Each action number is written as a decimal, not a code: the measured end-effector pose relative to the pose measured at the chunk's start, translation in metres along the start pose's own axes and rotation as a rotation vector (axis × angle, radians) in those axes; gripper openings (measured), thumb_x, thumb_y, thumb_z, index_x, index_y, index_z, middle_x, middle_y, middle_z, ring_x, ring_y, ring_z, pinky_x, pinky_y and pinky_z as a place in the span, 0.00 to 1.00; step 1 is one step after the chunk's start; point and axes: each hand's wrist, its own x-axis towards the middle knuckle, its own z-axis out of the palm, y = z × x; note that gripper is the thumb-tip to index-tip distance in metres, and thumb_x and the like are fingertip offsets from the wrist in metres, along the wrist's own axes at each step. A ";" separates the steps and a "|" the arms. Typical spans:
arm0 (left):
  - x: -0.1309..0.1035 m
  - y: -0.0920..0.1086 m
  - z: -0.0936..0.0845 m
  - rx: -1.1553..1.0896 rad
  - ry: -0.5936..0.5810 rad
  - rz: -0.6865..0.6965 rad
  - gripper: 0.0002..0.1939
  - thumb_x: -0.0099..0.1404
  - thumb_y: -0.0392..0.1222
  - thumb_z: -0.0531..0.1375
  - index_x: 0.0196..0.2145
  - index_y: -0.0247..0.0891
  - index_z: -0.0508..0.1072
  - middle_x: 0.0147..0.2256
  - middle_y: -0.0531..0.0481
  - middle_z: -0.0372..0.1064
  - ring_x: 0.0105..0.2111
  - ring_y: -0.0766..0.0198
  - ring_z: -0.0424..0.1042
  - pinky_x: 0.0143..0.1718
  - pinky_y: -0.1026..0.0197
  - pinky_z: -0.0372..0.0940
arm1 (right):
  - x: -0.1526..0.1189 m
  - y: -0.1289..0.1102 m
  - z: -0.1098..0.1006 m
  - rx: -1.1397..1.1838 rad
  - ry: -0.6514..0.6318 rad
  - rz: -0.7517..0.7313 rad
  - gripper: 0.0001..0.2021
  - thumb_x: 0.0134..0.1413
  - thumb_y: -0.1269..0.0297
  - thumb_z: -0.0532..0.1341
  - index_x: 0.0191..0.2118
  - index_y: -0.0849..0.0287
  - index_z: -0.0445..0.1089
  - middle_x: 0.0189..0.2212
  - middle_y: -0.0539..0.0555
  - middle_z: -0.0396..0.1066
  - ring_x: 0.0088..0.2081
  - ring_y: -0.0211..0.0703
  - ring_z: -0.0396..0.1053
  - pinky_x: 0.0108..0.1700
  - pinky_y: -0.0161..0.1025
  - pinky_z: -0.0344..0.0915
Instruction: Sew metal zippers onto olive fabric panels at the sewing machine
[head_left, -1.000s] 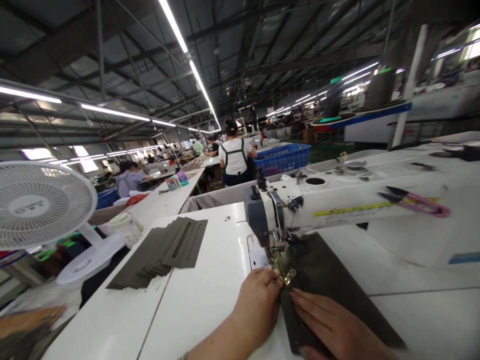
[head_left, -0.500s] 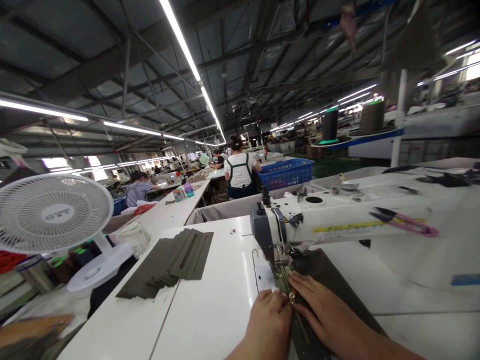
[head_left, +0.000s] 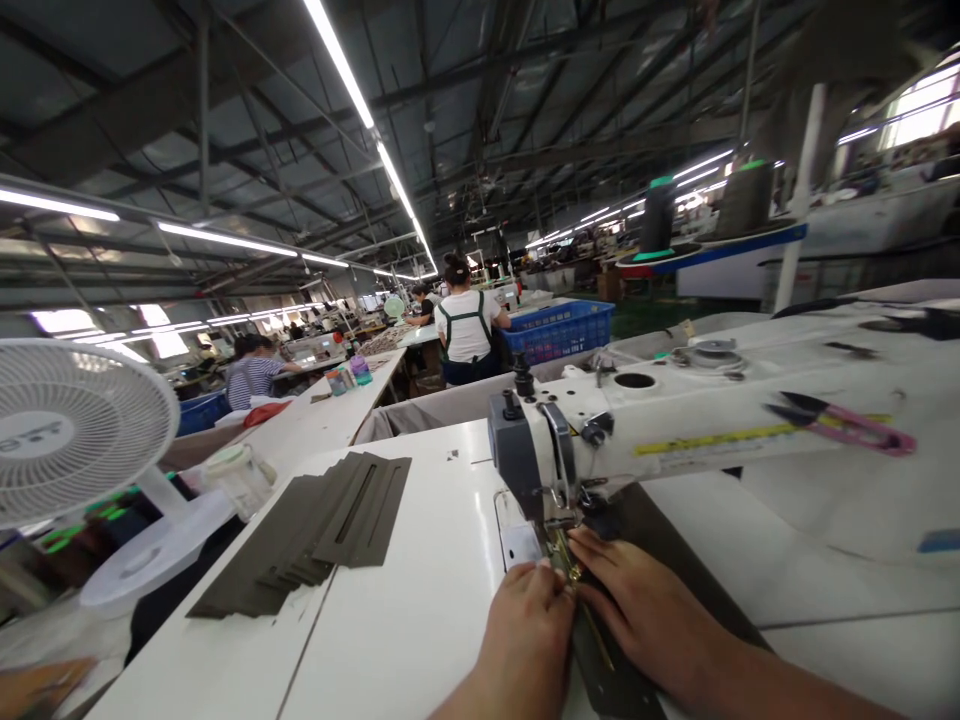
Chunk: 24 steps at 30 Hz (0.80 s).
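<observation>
Live at the sewing machine (head_left: 517, 445), working close in front of the presser foot (head_left: 561, 522). Pressing down w/ L hand (head_left: 529, 625) at left edge of dark fabric (head_left: 675, 545), w/ fingers curled & bunched together; can't tell if clamped on cloth underneath. Resting R hand (head_left: 652, 605) flatter on the fabric, w/ fingers stretched fwd & close together, thumb apart. Note gold-toned metal strip (head_left: 574, 572) btwn both hands, partly hidden, leading twd foot; fabric under R hand, running past foot on right side.

To do it well, prob. best: steer gently, don't tug; smooth cloth flat w/ R fingers; hold strip straight w/ L; guard fingertips nr needle area; watch for metal under foot; go slow there.

Also on white table (head_left: 405, 620): stack of dark pieces (head_left: 300, 545), well left of hands. Up on machine arm: pink-handled snips (head_left: 862, 428).
</observation>
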 end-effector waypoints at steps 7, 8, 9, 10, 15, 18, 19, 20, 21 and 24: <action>0.008 -0.009 0.002 -0.021 -0.034 -0.034 0.06 0.58 0.33 0.57 0.34 0.33 0.72 0.33 0.43 0.70 0.33 0.55 0.70 0.37 0.55 0.69 | 0.010 0.003 0.006 0.003 0.045 0.039 0.15 0.54 0.72 0.50 0.44 0.64 0.69 0.40 0.61 0.73 0.42 0.50 0.71 0.44 0.48 0.69; 0.009 -0.010 0.002 -0.029 -0.041 -0.053 0.06 0.57 0.33 0.57 0.34 0.33 0.72 0.33 0.43 0.70 0.33 0.56 0.69 0.36 0.55 0.69 | 0.011 0.004 0.007 0.014 0.029 0.052 0.14 0.54 0.72 0.50 0.43 0.63 0.69 0.40 0.61 0.73 0.41 0.50 0.71 0.44 0.47 0.69; 0.009 -0.010 0.002 -0.036 -0.052 -0.076 0.06 0.57 0.32 0.57 0.33 0.34 0.72 0.33 0.43 0.70 0.33 0.56 0.69 0.36 0.55 0.69 | 0.012 0.004 0.008 0.030 0.010 0.064 0.14 0.55 0.72 0.50 0.42 0.62 0.69 0.39 0.60 0.73 0.41 0.50 0.71 0.44 0.47 0.69; 0.010 -0.011 0.001 -0.041 -0.068 -0.100 0.06 0.57 0.32 0.57 0.33 0.34 0.72 0.33 0.43 0.70 0.33 0.56 0.69 0.36 0.56 0.69 | 0.013 0.005 0.009 0.046 -0.004 0.074 0.14 0.55 0.71 0.49 0.42 0.61 0.69 0.38 0.60 0.73 0.40 0.49 0.71 0.44 0.47 0.68; 0.012 -0.012 -0.001 -0.050 -0.153 -0.196 0.08 0.56 0.29 0.56 0.33 0.35 0.73 0.34 0.44 0.69 0.34 0.56 0.68 0.37 0.56 0.68 | 0.016 0.010 0.017 0.050 0.032 0.149 0.12 0.54 0.70 0.51 0.40 0.60 0.70 0.38 0.58 0.73 0.41 0.48 0.70 0.44 0.44 0.67; 0.012 -0.014 0.000 -0.052 -0.162 -0.215 0.09 0.56 0.29 0.56 0.33 0.34 0.74 0.34 0.43 0.68 0.34 0.56 0.68 0.37 0.56 0.67 | 0.018 0.013 0.019 0.014 0.047 0.199 0.10 0.52 0.66 0.54 0.37 0.60 0.71 0.35 0.58 0.73 0.38 0.49 0.70 0.42 0.44 0.67; 0.012 -0.014 0.001 -0.051 -0.166 -0.217 0.08 0.56 0.29 0.56 0.32 0.34 0.74 0.33 0.43 0.68 0.34 0.56 0.68 0.37 0.56 0.67 | 0.018 0.014 0.018 -0.009 0.056 0.215 0.09 0.52 0.64 0.55 0.35 0.60 0.71 0.33 0.59 0.72 0.37 0.50 0.70 0.40 0.46 0.67; 0.013 -0.014 0.001 -0.050 -0.169 -0.219 0.08 0.56 0.29 0.56 0.32 0.34 0.74 0.33 0.43 0.68 0.34 0.56 0.68 0.37 0.56 0.67 | 0.019 0.014 0.017 -0.032 0.061 0.229 0.09 0.52 0.63 0.55 0.34 0.60 0.71 0.32 0.60 0.72 0.36 0.52 0.70 0.39 0.47 0.67; 0.013 -0.015 0.002 -0.049 -0.173 -0.222 0.08 0.56 0.29 0.56 0.31 0.34 0.74 0.33 0.43 0.68 0.34 0.56 0.68 0.37 0.56 0.67 | 0.019 0.013 0.016 -0.052 0.061 0.245 0.10 0.52 0.62 0.55 0.32 0.61 0.71 0.31 0.60 0.72 0.35 0.53 0.70 0.38 0.48 0.67; 0.013 -0.014 0.001 -0.047 -0.189 -0.230 0.09 0.54 0.28 0.56 0.32 0.34 0.74 0.33 0.44 0.68 0.35 0.57 0.68 0.38 0.58 0.66 | 0.022 0.009 0.014 -0.095 0.036 0.302 0.09 0.52 0.63 0.55 0.30 0.62 0.70 0.29 0.60 0.72 0.32 0.52 0.71 0.35 0.46 0.66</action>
